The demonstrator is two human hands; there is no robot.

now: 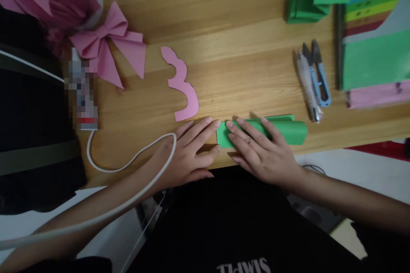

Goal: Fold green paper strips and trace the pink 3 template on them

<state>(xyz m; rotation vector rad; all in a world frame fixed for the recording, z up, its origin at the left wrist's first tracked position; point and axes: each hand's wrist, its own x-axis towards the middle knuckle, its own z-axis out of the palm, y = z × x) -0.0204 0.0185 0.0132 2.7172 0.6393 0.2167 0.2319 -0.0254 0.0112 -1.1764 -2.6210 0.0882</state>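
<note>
head view shows the unclenched right hand (264,149) resting on folded green paper (293,132) while the left hand (190,153), fingers spread loose, lies beside the paper's end.

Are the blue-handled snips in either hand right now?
No, the blue-handled snips lie on the wooden table beside a pen, apart from both the left hand and right hand.

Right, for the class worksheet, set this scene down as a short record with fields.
Surface: wooden table
Left hand: spread, at the left end of the green paper
Right hand: spread on top of the green paper
Green paper: folded over
Beyond left hand: pink 3-shaped cutout
Upper left: pink bow
Right side: blue-handled snips beside a pen
</note>
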